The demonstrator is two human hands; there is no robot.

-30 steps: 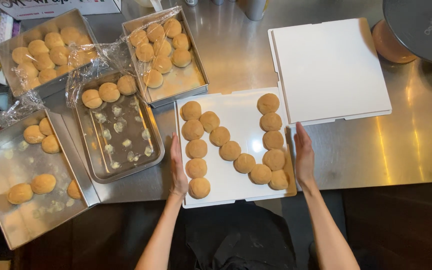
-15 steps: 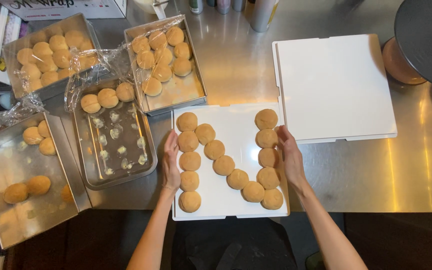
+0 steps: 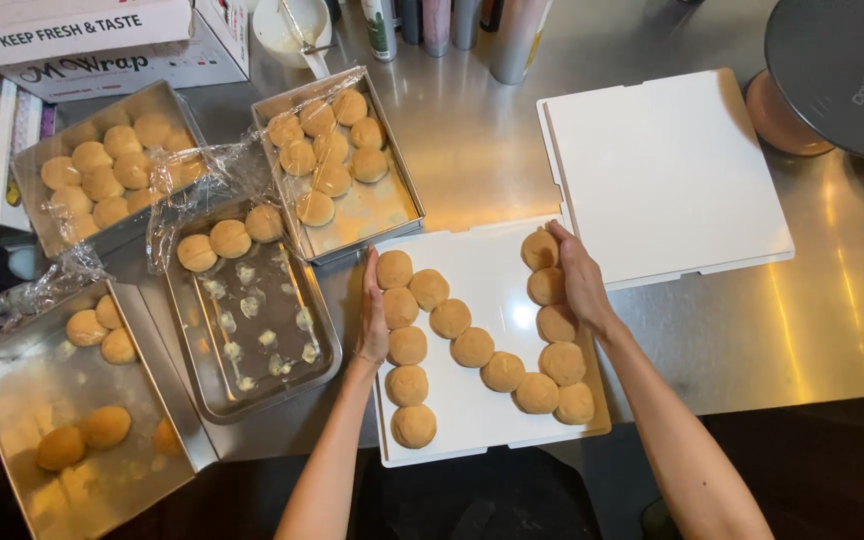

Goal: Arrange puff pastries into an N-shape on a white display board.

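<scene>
A white square board (image 3: 482, 418) lies at the near edge of a steel counter, carrying several round golden buns (image 3: 473, 346) laid out in two columns joined by a diagonal. My left hand (image 3: 373, 315) rests flat against the left column of buns, fingers together and pointing away from me. My right hand (image 3: 578, 277) presses against the right column near its top bun. Neither hand holds anything.
A second white board (image 3: 667, 175) lies to the upper right. Several metal trays hold buns: one (image 3: 392, 210) behind the board, one nearly bare (image 3: 252, 330), one far left (image 3: 62, 440), one at the back left (image 3: 102, 170). Cling film, boxes, bottles and a dark round stand (image 3: 842, 70) line the back.
Both hands have slid forward along the sides of the bun rows, from the near end of the board toward its far end. The view has shifted slightly.
</scene>
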